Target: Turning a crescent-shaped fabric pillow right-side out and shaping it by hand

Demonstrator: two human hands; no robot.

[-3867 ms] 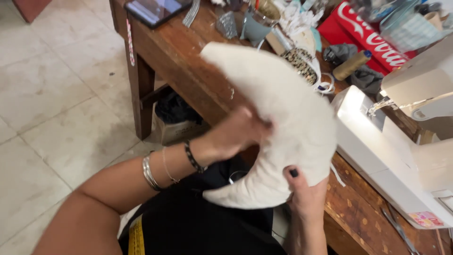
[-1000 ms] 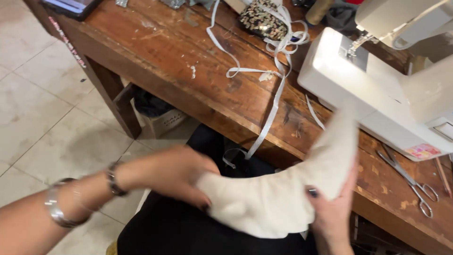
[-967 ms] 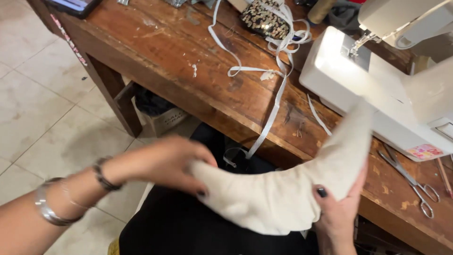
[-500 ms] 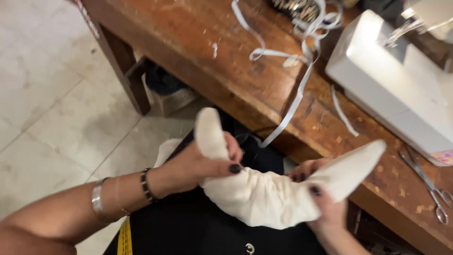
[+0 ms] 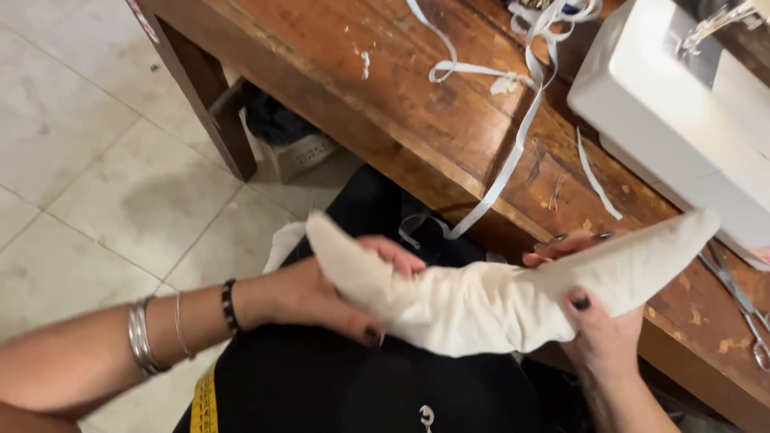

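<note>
The person's left hand (image 5: 321,293) is clamped on one end of a cream stuffed fabric piece (image 5: 497,293), thumb under and fingers curled over the top edge, with bangles and a dark bead bracelet on that wrist. The right hand (image 5: 597,321) pinches the same piece further along, thumb pressed on its front and fingertips behind. The piece stretches between the two hands, above the person's dark-clothed lap (image 5: 361,385); its free tapered end pokes out past the right hand toward the wooden table (image 5: 337,104).

Just beyond the right hand, a pair of scissors (image 5: 742,301) lies on the table edge. Further out from both hands, a white ribbon (image 5: 497,172) trails over the edge and hangs down near the piece. Beyond that stands a white sewing machine (image 5: 682,120).

As a judgement, the fabric looks bunched and wrinkled between the grips, so a harder squeeze or twist could shift the filling unevenly. The free end could also snag the hanging ribbon or nudge the scissors off the edge if swung toward the table.
</note>
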